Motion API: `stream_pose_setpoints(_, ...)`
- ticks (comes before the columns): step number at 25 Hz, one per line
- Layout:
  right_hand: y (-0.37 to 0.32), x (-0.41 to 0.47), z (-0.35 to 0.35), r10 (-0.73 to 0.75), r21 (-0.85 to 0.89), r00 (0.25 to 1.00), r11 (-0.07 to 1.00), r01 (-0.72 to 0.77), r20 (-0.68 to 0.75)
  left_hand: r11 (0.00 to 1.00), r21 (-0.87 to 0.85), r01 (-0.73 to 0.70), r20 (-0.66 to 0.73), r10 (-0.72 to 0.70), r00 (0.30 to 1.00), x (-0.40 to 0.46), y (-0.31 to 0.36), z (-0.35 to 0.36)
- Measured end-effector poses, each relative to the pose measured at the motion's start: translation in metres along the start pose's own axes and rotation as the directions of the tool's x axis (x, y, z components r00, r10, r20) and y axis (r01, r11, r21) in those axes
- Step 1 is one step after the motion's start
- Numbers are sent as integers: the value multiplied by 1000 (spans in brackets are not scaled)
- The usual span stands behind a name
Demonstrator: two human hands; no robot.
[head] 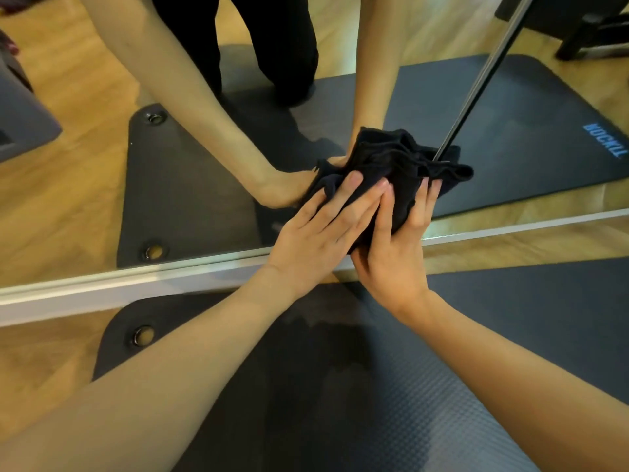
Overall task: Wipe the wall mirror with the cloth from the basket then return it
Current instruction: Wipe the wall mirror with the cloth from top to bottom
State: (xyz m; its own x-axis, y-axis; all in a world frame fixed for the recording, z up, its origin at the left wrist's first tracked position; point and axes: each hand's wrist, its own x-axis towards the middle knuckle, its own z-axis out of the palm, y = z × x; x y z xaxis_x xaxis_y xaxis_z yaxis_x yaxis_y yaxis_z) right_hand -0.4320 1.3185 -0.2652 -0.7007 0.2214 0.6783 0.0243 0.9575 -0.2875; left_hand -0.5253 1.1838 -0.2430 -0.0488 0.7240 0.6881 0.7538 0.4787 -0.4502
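While I lean low toward the wall mirror (85,172), both my hands meet on the black cloth (391,165), which sits bunched against the glass just above the mirror's pale bottom frame (102,287). My left hand (320,233) lies over the cloth's left side with the fingers straight and close together, pressing it flat toward the glass. My right hand (394,264) comes up from below and wraps the cloth's lower right part, thumb and fingers curled round the folds. Part of the cloth spills out past my right fingertips as a loose ruffle. In the glass I see the reflection of my arms reaching to the same spot, dark trousers behind them, and a thin metal bar (483,73) running slantwise down to the cloth. Under my forearms lies a dark textured exercise mat (340,386) with a metal eyelet (142,335) near its corner, on a wooden floor (41,352).
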Motion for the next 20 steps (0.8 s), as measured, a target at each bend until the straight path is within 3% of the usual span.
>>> stream_pose_setpoints(6,-70,8,17,40,78,992,996,-50,120,1000,6,-2,42,2,999,-39,-53,-32)
stream_pose_setpoints(14,-205,22,81,0,130,999,991,-6,44,997,54,56,53,-59,997,-130,-160,-78)
stream_pose_setpoints(20,-333,28,126,-65,164,997,985,59,32,982,127,142,177,-163,971,-220,-252,-129)
